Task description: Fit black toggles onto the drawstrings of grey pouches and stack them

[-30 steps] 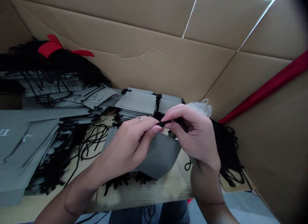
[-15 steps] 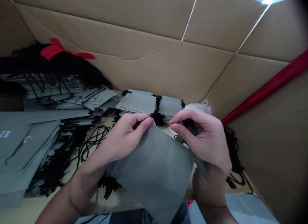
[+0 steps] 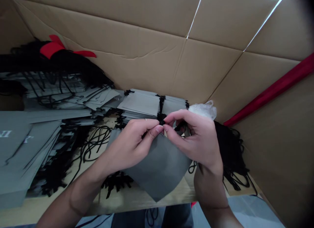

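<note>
A flat grey drawstring bag [image 3: 162, 166] hangs by its upper corner, its lower corner pointing down over the table's front edge. My left hand [image 3: 137, 139] is closed, thumb and forefinger pinching that corner. Close beside it, my right hand [image 3: 196, 133] is pinched shut with its fingertips on a small black bit of cord [image 3: 162, 121] at the corner. The fingertips of both hands almost meet. How the cord sits in the fabric is hidden by the fingers.
Stacked grey bags [image 3: 139, 102] with black cord ends stand behind my hands. More printed grey bags [image 3: 14, 156] lie at left, below a black cord bundle [image 3: 73, 64] tied with a red strip [image 3: 52, 50]. Black cords [image 3: 232, 149] lie at right. Cardboard walls [image 3: 147, 48] enclose the table.
My right hand has moved left to the bag's corner, and black cord now shows between the fingertips. The bag hangs higher and further from me.
</note>
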`<state>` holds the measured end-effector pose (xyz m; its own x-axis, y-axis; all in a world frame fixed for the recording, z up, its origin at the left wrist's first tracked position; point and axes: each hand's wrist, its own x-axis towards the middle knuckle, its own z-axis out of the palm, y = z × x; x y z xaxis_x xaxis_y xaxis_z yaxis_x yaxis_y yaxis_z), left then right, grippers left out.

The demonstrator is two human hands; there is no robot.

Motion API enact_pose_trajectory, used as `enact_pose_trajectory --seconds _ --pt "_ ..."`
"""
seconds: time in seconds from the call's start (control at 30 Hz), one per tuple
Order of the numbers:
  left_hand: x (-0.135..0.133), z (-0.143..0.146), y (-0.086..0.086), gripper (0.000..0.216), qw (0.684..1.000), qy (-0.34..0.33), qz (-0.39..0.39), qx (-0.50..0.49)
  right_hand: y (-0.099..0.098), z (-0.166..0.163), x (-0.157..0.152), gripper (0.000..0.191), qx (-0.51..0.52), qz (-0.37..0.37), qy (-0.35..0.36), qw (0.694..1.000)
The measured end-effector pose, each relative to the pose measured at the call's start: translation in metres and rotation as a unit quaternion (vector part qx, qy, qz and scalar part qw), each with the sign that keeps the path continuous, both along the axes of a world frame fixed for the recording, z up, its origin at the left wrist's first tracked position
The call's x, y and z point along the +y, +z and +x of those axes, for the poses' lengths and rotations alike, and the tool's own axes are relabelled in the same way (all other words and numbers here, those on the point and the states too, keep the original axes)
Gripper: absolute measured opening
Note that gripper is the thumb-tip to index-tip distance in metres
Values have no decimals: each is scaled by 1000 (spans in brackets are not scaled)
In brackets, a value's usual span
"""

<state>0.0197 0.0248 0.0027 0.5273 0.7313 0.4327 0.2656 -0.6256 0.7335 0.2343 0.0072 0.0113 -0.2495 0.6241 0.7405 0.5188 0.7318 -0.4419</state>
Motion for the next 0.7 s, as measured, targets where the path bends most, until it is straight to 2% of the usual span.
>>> enact_pose_trajectory --seconds 0.13,0.27,0.37,0.47,0.57,0.7 --pt "1 -1 1 40 999 -18 43 0 4 5 -3 15 4 -18 21 1000" --pt "2 -1 2 38 999 -20 35 -9 5 6 -4 18 30 -31 22 999" --pt "2 0 -1 6 997 5 12 -81 4 4 -6 18 61 -54 21 996" --pt "0 0 -6 14 987 2 18 -158 6 2 -8 20 89 -84 20 992" --pt "-1 0 -7 14 984 -4 30 -176 8 2 -9 20 105 -99 21 989" --pt "1 2 -5 14 976 1 -17 -218 8 1 -10 15 103 -110 38 988"
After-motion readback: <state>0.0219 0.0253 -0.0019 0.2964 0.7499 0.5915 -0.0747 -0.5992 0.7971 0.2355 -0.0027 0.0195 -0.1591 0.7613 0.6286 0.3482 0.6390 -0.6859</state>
